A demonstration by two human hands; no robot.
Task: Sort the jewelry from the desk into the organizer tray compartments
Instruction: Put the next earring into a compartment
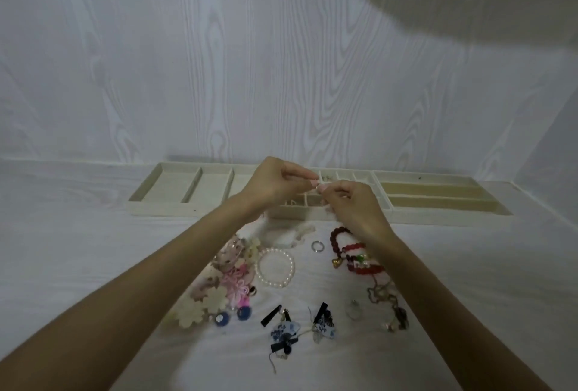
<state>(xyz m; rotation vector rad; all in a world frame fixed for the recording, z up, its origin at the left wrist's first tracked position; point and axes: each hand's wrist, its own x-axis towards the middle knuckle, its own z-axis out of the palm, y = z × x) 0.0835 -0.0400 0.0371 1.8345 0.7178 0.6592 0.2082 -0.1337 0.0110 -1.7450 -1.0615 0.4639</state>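
Small pale item, too small to identify, pinched between fingertips of both hands above the middle section of the organizer tray. Left hand comes in from 7 o'clock, thumb and forefinger closed on the item, other fingers curled. Right hand comes in from 5 o'clock, its fingertips meeting the left's at the same item, remaining fingers curled under. Tray is cream, long, set against the wall at 12 o'clock of the desk: wide compartments on its left end, a grid of small cells in the middle behind the hands, long tan slots on its right end. Tiny dark bits sit in one or two small cells; cannot tell what they are. Loose jewelry lies on the white desk near the tray, below the hands. Silver ring just at 6 o'clock of the hands. Pearl bracelet at 8 o'clock of the ring. Red bead bracelets at 3 o'clock of the ring, partly under the right wrist, a gold heart charm hanging off them. Pink and cream flower pieces heaped under the left forearm. Two blue pompoms beside them. Blue-and-white fan earrings with black clips at 6 o'clock of the pile. Dull chain along the right forearm.
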